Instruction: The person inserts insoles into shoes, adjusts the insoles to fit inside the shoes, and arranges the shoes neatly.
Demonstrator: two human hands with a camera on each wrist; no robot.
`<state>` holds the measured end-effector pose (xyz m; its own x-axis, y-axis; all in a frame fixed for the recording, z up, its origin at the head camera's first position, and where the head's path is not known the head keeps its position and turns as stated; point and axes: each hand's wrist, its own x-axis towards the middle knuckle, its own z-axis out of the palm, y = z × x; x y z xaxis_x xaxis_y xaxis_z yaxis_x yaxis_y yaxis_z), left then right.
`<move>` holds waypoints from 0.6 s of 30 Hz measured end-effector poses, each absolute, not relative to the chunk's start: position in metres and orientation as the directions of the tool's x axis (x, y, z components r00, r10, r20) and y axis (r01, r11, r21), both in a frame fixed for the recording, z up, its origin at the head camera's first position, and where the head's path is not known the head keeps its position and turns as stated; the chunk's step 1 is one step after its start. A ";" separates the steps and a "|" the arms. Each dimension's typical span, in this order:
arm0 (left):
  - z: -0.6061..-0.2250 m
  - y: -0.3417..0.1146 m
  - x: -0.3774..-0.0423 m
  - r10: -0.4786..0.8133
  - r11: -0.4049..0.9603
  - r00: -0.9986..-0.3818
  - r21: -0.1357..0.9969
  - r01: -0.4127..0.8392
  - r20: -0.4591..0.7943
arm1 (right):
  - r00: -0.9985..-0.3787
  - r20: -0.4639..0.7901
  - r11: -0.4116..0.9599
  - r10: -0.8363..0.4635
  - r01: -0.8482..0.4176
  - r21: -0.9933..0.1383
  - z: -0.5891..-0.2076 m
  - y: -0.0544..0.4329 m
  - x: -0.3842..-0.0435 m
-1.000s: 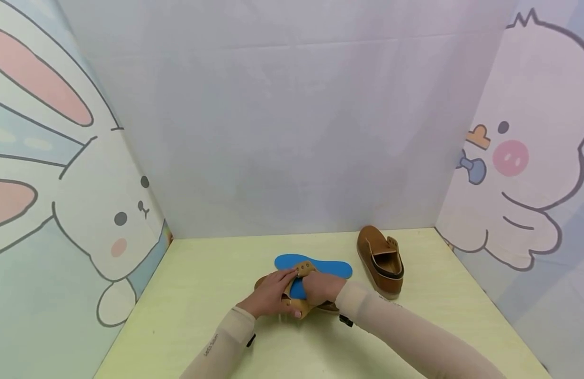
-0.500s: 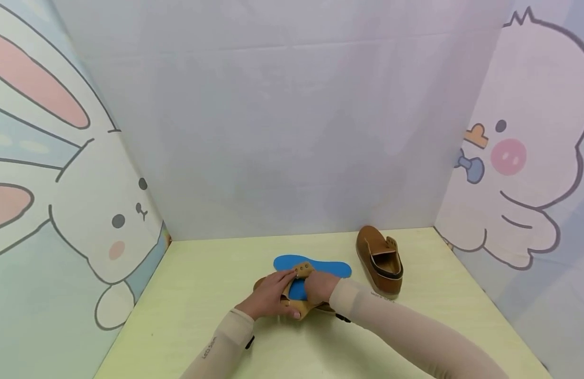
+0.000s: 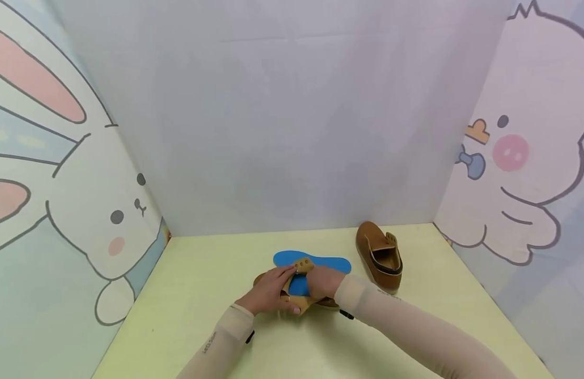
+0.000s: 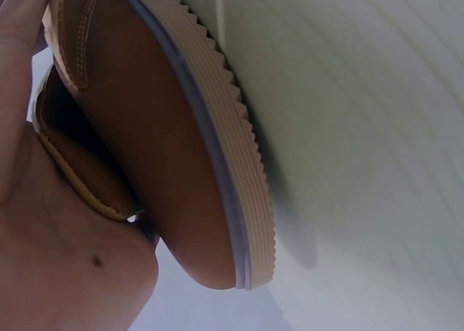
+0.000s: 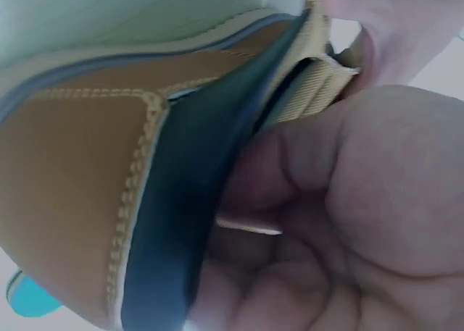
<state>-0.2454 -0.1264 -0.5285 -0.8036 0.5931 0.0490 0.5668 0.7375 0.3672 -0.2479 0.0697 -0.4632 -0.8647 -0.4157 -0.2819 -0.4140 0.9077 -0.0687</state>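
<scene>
A brown leather shoe (image 4: 167, 164) lies on the table with its toe to the left. My left hand (image 3: 269, 292) holds its front, fingers and thumb spreading the tan eyelet flaps (image 3: 303, 265) apart. Inside the opening shows a blue insole (image 3: 299, 285). My right hand (image 3: 325, 281) reaches into the shoe at the heel end, its fingers curled around the insole's rear edge (image 5: 250, 227). The dark collar (image 5: 188, 179) hides some fingertips. Just behind the shoe lies a second blue insole (image 3: 336, 264), flat on the table.
The other brown shoe (image 3: 381, 258) stands upright at the back right, toe toward the back wall. Pale yellow table (image 3: 202, 273) surrounds the things. Cloth walls with cartoon figures close off the back (image 3: 292, 131) and both sides.
The right hand has shifted very slightly at the heel end, and slightly more of the blue insole shows in the opening. The left hand keeps its hold; the other shoe and insole stay put.
</scene>
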 end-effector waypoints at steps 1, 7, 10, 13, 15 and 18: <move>-0.527 -0.126 -0.245 0.591 0.740 -0.805 0.368 0.563 0.045 | -0.868 -0.243 0.902 -0.432 -0.421 -0.102 -0.461 0.071 -0.249; -0.523 -0.125 -0.246 0.564 0.760 -0.826 0.380 0.528 0.019 | -0.890 0.086 0.871 -0.449 -0.457 -0.182 -0.447 0.095 -0.261; -0.521 -0.125 -0.245 0.549 0.773 -0.836 0.381 0.506 -0.003 | -0.908 0.084 0.886 -0.409 -0.418 -0.199 -0.452 0.108 -0.270; -0.518 -0.126 -0.242 0.553 0.767 -0.833 0.396 0.504 -0.012 | -0.906 -0.019 0.881 -0.424 -0.407 -0.239 -0.462 0.116 -0.277; -0.517 -0.127 -0.238 0.559 0.759 -0.829 0.396 0.517 0.010 | -0.890 -0.048 0.864 -0.454 -0.427 -0.268 -0.468 0.119 -0.280; -0.519 -0.126 -0.232 0.557 0.757 -0.825 0.347 0.553 0.097 | -0.879 -0.031 0.850 -0.477 -0.451 -0.273 -0.474 0.121 -0.282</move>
